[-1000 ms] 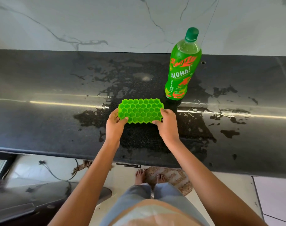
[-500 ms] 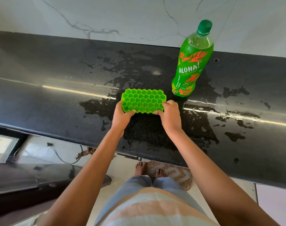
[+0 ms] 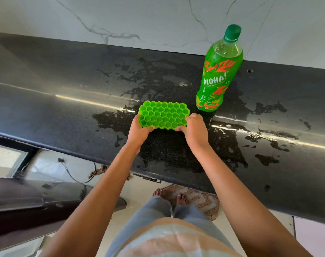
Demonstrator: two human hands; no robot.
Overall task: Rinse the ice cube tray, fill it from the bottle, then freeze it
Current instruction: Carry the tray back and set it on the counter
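Observation:
A bright green honeycomb ice cube tray (image 3: 163,115) sits level over the wet middle of the black counter. My left hand (image 3: 139,130) grips its near left corner, thumb on the front rim. My right hand (image 3: 194,129) grips the near right corner in the same way. Whether the tray rests on the counter or hovers just above it I cannot tell. A green "ALOHA!" bottle (image 3: 218,75) with a green cap stands upright just behind and right of the tray, close to my right hand.
The black speckled counter (image 3: 65,101) carries water puddles around the tray and to the right. A white marble wall (image 3: 139,19) backs it. Below the counter edge lie a patterned mat (image 3: 200,201), my bare feet, and a dark appliance (image 3: 28,201) at lower left.
Both hands keep the same grip on the tray, which stays next to the bottle. The camera view has shifted slightly; tray and bottle sit a little further right in it.

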